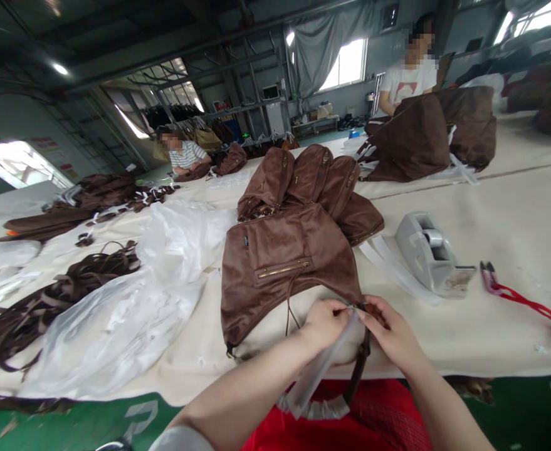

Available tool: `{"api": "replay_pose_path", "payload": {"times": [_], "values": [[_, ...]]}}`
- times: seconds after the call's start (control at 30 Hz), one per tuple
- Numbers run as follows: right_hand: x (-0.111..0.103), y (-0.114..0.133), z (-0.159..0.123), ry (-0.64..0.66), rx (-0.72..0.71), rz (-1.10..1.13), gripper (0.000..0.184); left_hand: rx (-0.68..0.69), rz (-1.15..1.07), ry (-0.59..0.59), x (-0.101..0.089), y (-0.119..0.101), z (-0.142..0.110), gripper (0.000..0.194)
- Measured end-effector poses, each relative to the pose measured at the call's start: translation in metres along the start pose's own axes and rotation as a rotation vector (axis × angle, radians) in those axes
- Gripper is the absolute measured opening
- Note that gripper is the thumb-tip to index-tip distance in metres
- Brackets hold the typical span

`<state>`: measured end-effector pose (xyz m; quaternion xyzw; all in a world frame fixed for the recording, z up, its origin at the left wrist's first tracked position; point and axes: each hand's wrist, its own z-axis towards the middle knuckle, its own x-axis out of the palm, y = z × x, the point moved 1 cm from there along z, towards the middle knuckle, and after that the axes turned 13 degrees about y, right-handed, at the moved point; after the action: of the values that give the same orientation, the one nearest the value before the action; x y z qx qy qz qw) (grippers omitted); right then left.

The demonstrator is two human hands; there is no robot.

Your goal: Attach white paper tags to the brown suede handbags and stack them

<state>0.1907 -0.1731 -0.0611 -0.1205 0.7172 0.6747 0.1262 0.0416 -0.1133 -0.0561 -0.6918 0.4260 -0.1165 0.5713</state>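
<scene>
The brown bag (284, 250) lies on the near middle of the bench (505, 225), its curved opening facing the near edge; the left hand (330, 322) and right hand (384, 322) meet at its near right corner — both with fingers pinched on the upper end of a translucent strip (320, 366); a tape dispenser (416, 250) stands to the right — red-corded snips (490, 279) farther right; clear plastic (129, 319) and dark straps (63, 294) lie left; more brown bags (306, 178) lean just beyond.
</scene>
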Motion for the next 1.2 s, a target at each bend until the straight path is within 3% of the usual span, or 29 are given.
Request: {"api": "replay_pose_path", "payload": {"times": [0.13,0.23,0.33,0.47,0.6,0.7,0.83,0.93,1.03,1.2], "values": [[0.003,0.000,0.001,0.001,0.013,0.064,0.044,0.076,0.025,-0.162,0.003,0.008,0.003,0.026],[0.006,0.001,-0.006,-0.225,-0.039,0.049,0.046,0.051,0.031,-0.186,0.002,0.014,0.005,0.026],[0.006,0.008,-0.019,-0.405,-0.123,-0.195,0.032,-0.003,-0.032,-0.132,0.001,0.019,0.008,0.027],[0.010,0.024,-0.027,-0.339,-0.264,-0.618,0.020,-0.013,-0.163,-0.025,-0.001,0.020,0.010,0.029],[0.020,0.031,-0.023,-0.410,-0.279,-0.899,0.025,-0.014,-0.145,-0.018,0.000,0.022,0.010,0.030],[0.026,0.025,-0.015,-0.415,-0.224,-0.940,0.029,-0.026,-0.144,-0.060,0.001,0.024,0.010,0.030],[0.027,0.003,0.000,-0.223,-0.178,-0.693,0.036,-0.038,-0.197,-0.046,-0.002,0.019,0.006,0.027],[0.025,-0.010,0.008,-0.139,-0.114,-0.473,0.040,-0.027,0.021,-0.089,-0.008,0.006,-0.005,0.025],[0.026,-0.012,0.009,-0.188,-0.093,-0.427,0.038,0.049,0.426,-0.246,-0.010,-0.011,-0.024,0.022],[0.030,-0.010,0.007,-0.245,-0.125,-0.442,0.035,0.143,0.936,-0.303,0.009,-0.021,-0.044,0.022]]}}
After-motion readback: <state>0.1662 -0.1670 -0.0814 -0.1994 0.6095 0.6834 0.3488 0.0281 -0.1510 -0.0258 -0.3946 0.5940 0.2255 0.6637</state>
